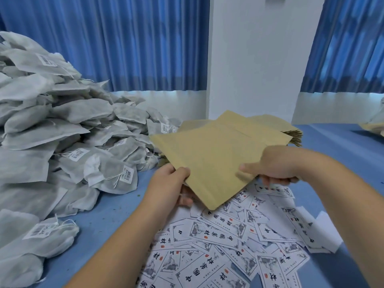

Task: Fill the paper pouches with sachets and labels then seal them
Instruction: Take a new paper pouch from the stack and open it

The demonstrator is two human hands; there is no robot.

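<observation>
Brown paper pouch (216,163) clamped by both hands above the table (108,215).
Left hand (169,183) grips its left edge, right hand (276,165) its right; labels (224,235) lie beneath, sachets (62,129) left.

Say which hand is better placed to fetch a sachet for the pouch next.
Probably the left hand: it grips the brown pouch's left edge right beside the sachet pile, which lies entirely on the left. The right hand, holding the opposite edge, would have to cross over.
</observation>
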